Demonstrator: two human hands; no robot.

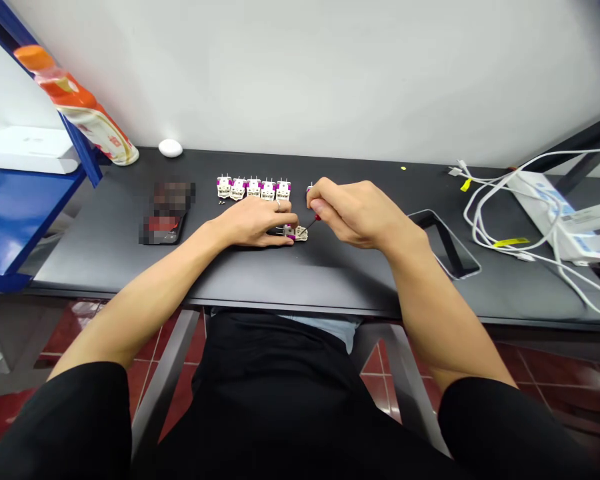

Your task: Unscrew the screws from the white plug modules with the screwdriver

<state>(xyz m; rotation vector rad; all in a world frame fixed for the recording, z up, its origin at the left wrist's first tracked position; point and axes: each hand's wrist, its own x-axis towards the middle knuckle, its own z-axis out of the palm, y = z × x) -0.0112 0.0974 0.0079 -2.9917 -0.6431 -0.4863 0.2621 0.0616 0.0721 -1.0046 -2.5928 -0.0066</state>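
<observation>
My left hand point(253, 223) rests on the black desktop point(290, 273), its fingertips pinching a small white-and-magenta electrical module point(297, 233) with metal pins. My right hand point(355, 213) is shut on a slim red-handled precision screwdriver point(314, 221), whose thin shaft reaches down to that module. The tip's exact contact is too small to tell. Behind my hands stands a row of several similar modules point(253, 188). One more module point(309, 190) is partly hidden behind my right fingers.
A pixelated dark phone point(166, 223) lies left of the row. A black-framed glass panel point(445, 243) lies right of my right hand. White cables point(505, 213) and a white box point(565, 220) sit at the far right. A blue shelf point(30, 220) holds a bottle point(75, 103) at left.
</observation>
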